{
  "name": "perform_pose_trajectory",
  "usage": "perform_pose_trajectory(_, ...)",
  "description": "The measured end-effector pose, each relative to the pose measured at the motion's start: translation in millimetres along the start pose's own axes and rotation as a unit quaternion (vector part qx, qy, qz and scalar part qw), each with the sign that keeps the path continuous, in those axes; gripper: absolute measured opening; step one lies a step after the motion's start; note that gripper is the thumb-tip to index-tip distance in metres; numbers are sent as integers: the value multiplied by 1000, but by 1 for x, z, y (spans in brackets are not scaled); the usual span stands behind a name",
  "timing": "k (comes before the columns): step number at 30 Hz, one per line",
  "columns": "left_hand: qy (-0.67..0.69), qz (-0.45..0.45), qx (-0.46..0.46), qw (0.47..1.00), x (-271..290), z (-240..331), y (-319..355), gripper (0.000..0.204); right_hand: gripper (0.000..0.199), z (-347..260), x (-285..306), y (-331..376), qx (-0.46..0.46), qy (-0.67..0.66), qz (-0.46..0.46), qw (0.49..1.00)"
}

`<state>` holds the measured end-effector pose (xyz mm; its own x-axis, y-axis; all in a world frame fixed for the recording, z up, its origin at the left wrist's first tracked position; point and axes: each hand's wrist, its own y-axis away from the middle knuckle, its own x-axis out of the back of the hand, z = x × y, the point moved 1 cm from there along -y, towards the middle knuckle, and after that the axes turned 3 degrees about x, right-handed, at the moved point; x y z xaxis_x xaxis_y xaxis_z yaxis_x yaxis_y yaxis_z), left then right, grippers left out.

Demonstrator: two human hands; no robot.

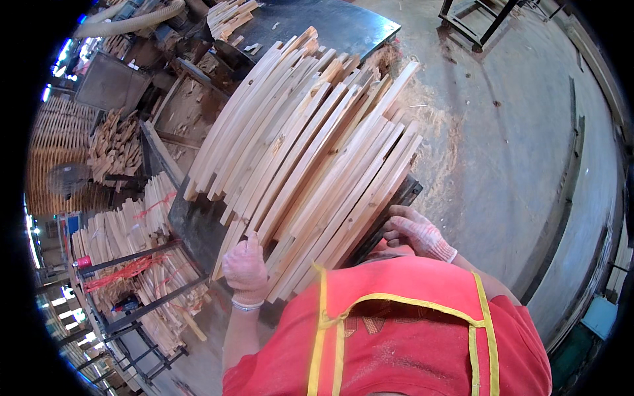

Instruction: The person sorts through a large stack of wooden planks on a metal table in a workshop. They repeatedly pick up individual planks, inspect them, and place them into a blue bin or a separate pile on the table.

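A broad stack of pale wooden strips point(290, 152) lies slanting across a dark metal tabletop point(191, 214) in front of me, their ends uneven. My left hand point(246, 270), in a whitish-pink knit glove, is closed at the near left ends of the strips, with its thumb against one wooden strip point(232, 239). Its palm side is hidden. On the other side, my right hand point(417, 232), gloved alike, is held with curled fingers beside the table's dark edge point(404, 191), just off the stack. Nothing shows between those fingers.
Bundled strips with red ties point(135, 264) sit on a black metal rack point(155, 307) at the left. Behind the stack is another dark tabletop point(330, 23) with loose wood pieces point(228, 18). A black frame point(477, 45) stands on the concrete floor point(508, 152) at the far right.
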<state>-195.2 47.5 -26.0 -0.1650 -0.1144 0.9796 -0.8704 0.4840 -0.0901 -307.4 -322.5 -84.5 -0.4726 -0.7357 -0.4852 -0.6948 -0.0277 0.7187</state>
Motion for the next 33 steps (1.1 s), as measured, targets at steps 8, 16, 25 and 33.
perform_pose_trajectory(8, -37, 141, 32, 989, 3, 12, -1, 50, 60, -3, -3, 1, 6, -11, -23, 1000)
perform_pose_trajectory(16, 334, -57, 1, 941, -2, 82, -73, 45, 45, -5, -12, -6, 6, -12, -51, 999)
perform_pose_trajectory(25, 360, -44, 57, 930, -17, 78, -83, 41, 60, 5, 2, -6, 3, -40, -43, 998)
perform_pose_trajectory(33, 163, 139, -33, 976, 4, 39, -29, 36, 70, 0, 3, -2, 18, -7, -9, 1000)
